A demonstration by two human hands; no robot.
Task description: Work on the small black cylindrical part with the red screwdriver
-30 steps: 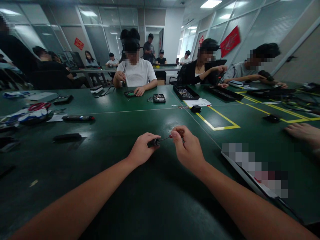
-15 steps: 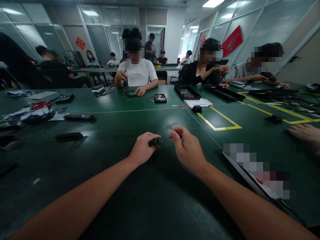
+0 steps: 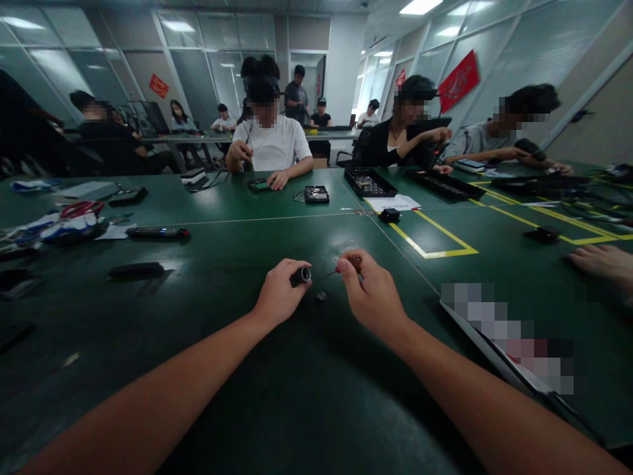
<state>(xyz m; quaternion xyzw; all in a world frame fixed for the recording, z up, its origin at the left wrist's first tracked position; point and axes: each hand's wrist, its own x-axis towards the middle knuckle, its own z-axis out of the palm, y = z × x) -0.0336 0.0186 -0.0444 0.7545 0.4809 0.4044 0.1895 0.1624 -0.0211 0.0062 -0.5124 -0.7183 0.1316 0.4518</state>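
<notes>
A small dark piece (image 3: 321,297) has left the tube (image 3: 302,275) and now shows below the screwdriver's (image 3: 338,269) tip.

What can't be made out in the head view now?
In the head view:
Black tube: far end hidden by the left hand.
Screwdriver: handle partly covered by the right hand; tip too small to identify.
Small dark piece: too small to identify.
Co-worker's hand: forearm cut off by the right edge.
</notes>
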